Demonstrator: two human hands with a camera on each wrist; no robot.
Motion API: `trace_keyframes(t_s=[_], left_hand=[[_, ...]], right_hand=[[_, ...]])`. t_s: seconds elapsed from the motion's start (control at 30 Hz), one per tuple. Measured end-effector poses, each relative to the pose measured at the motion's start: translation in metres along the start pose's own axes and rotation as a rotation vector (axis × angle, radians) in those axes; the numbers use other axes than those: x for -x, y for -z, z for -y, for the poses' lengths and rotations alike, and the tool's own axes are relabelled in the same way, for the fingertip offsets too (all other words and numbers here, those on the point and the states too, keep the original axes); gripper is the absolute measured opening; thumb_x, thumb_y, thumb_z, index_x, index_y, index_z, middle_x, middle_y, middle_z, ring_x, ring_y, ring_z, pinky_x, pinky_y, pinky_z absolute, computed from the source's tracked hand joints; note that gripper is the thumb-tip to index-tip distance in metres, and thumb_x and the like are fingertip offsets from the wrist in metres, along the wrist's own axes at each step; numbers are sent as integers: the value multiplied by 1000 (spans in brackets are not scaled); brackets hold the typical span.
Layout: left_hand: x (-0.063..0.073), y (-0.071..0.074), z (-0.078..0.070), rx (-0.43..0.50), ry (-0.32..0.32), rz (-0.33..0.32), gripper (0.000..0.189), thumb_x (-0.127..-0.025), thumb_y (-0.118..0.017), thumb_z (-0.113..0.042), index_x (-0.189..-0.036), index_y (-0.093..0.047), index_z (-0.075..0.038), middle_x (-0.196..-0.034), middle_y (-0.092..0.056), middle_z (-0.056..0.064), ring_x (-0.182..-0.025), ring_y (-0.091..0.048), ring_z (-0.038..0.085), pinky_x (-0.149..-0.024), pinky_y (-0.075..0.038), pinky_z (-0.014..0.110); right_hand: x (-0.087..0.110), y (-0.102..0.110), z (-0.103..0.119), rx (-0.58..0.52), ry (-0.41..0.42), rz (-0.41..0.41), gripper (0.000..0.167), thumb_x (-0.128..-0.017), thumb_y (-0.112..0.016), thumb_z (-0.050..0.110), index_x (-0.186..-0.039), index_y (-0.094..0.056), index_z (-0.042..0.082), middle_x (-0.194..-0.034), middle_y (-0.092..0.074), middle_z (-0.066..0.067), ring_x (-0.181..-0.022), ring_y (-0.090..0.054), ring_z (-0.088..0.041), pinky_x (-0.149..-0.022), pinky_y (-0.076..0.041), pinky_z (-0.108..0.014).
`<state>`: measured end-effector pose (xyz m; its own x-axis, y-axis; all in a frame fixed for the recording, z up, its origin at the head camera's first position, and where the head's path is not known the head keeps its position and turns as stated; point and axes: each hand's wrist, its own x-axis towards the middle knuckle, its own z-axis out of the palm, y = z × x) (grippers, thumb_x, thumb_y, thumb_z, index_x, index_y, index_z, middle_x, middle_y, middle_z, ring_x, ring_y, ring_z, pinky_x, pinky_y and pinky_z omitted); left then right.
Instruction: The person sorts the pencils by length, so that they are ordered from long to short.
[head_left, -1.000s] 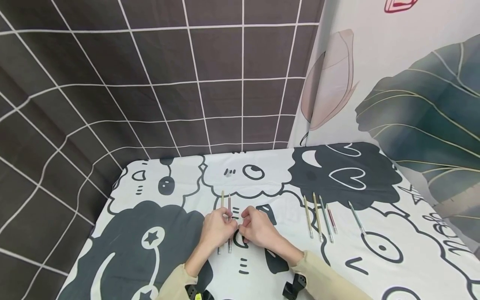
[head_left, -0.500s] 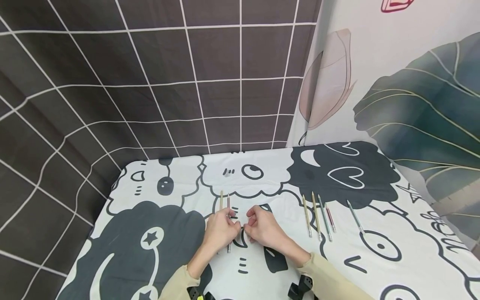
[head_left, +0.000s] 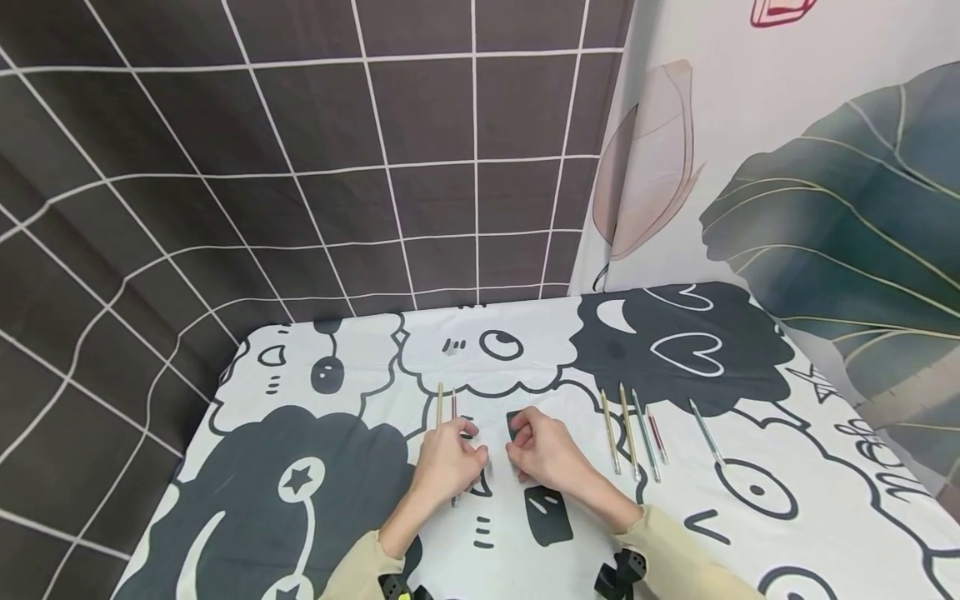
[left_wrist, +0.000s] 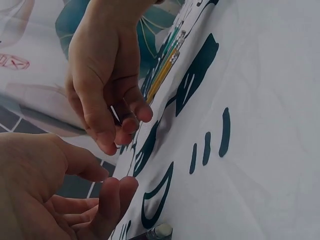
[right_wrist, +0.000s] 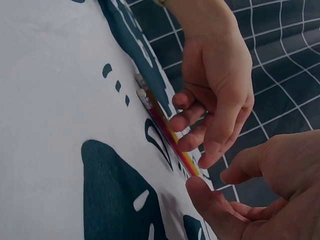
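Note:
My left hand [head_left: 450,458] hovers over a yellow pencil [head_left: 440,404] and a red pencil [head_left: 453,404], which lie side by side and are partly covered by it in the head view. Between its thumb and fingertips there is a gap, as the left wrist view shows. Just to the right is my right hand [head_left: 551,452], its fingers loosely bent and holding nothing. The two hands face each other, apart. In the right wrist view, eraser ends show on the red pencil [right_wrist: 157,117] and on the yellow pencil [right_wrist: 150,86].
Farther right lie two yellow pencils [head_left: 628,433], a green pencil [head_left: 646,437] and a shorter red pencil [head_left: 657,435]. Another green pencil [head_left: 707,432] sits apart from them. A cloth with cartoon prints [head_left: 517,575] covers the surface; a dark grid curtain [head_left: 427,200] hangs behind.
My right hand has drawn away to the right, widening the gap between the hands. The left hand has shifted slightly right over the pencils. The pencils stay in place.

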<state>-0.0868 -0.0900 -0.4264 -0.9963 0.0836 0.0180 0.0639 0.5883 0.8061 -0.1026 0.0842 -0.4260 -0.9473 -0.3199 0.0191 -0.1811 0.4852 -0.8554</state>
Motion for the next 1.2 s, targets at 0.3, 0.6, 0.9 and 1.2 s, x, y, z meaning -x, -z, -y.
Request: trace_keyframes(t_s=[0.3, 0.6, 0.9, 1.2], left_hand=[[-4, -11, -7, 14, -44, 25, 24, -81, -68, 1, -103, -64, 9, -50, -56, -9, -35, -51, 5, -37, -42, 25], [-8, -20, -16, 31, -86, 39, 23, -80, -67, 1, -102, -64, 8, -51, -57, -10, -35, -51, 3, -38, -41, 24], [-12, -32, -26, 81, -73, 19, 23, -80, -69, 1, -101, -65, 8, -63, -61, -2, -35, -52, 4, -36, -42, 24], [-16, -43, -32, 95, -79, 27, 26, -81, -70, -2, -104, -66, 7, -63, -63, -3, -36, -52, 3, -35, -41, 24]], right_hand=[[3, 10, -3, -1, -23, -29, 23, -83, -68, -6, -103, -57, -9, -75, -58, -4, -48, -62, -18, -47, -49, -26], [7, 19, -6, -3, -39, -62, 23, -83, -69, -6, -103, -57, -7, -74, -59, -3, -48, -62, -17, -49, -48, -26], [11, 29, -9, 32, -82, -114, 23, -82, -69, -5, -102, -58, -6, -73, -61, -1, -48, -62, -16, -51, -49, -26], [15, 38, -12, 20, -102, -121, 25, -82, -68, -6, -105, -57, -8, -73, -60, -2, -49, -63, -19, -53, -48, -26]])
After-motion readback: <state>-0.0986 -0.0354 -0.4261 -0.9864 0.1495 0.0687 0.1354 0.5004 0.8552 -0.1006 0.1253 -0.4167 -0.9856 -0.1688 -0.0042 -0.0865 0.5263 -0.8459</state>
